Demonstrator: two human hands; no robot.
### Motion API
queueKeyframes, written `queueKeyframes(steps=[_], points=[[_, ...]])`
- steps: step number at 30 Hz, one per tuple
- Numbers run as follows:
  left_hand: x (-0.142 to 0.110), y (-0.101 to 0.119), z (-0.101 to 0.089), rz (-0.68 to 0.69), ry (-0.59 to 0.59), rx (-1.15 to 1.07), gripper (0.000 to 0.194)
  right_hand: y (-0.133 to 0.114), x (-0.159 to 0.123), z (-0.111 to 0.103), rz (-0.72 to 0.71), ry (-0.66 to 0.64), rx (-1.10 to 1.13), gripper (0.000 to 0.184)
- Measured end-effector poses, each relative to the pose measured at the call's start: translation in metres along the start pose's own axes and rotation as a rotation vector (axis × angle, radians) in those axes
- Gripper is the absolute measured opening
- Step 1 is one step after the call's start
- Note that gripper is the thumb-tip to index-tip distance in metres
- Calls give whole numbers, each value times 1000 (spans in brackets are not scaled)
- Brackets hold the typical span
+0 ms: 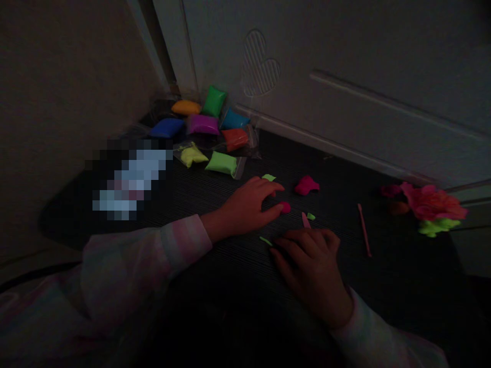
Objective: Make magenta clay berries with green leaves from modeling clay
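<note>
My left hand (245, 207) reaches over the dark table with its fingers apart. A small deep-pink clay ball (285, 207) sits at its thumb tip. Beyond it lies a light-green clay scrap (268, 178), partly behind the fingers. My right hand (312, 268) rests on the table, fingers bent. Its thumb and forefinger tips come together at one end of a thin green clay strip (265, 240). A pink modelling tool (306, 220) pokes out from beneath this hand, its rest hidden. Next to the tool is a small green piece (311, 216). A larger deep-pink clay lump (306, 185) lies farther back.
Several coloured clay packets (204, 124) cover the back left. A blurred-out bright object (132, 176) is at left. To the right lie a slim pink stick (364, 230) and a pink flower shape (433, 202) with green at its base. A pale panel (345, 76) borders the back.
</note>
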State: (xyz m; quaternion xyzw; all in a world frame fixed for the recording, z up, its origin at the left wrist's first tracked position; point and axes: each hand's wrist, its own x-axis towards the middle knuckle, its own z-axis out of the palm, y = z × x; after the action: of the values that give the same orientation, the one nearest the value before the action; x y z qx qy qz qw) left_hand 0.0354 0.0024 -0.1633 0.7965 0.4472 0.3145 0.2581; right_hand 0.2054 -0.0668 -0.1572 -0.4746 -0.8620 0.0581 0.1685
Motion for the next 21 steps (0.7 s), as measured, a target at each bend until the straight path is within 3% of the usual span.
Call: queueKeyframes(steps=[15, 18, 21], points=[[0, 1, 0, -13, 15, -11, 29, -6, 6, 2, -4, -9, 16, 11], [-1, 1, -4, 16, 31, -14, 17, -5, 7, 2, 9, 11, 22, 10], [-5, 2, -9, 109, -54, -6, 7, -6, 7, 2, 16, 22, 13, 9]])
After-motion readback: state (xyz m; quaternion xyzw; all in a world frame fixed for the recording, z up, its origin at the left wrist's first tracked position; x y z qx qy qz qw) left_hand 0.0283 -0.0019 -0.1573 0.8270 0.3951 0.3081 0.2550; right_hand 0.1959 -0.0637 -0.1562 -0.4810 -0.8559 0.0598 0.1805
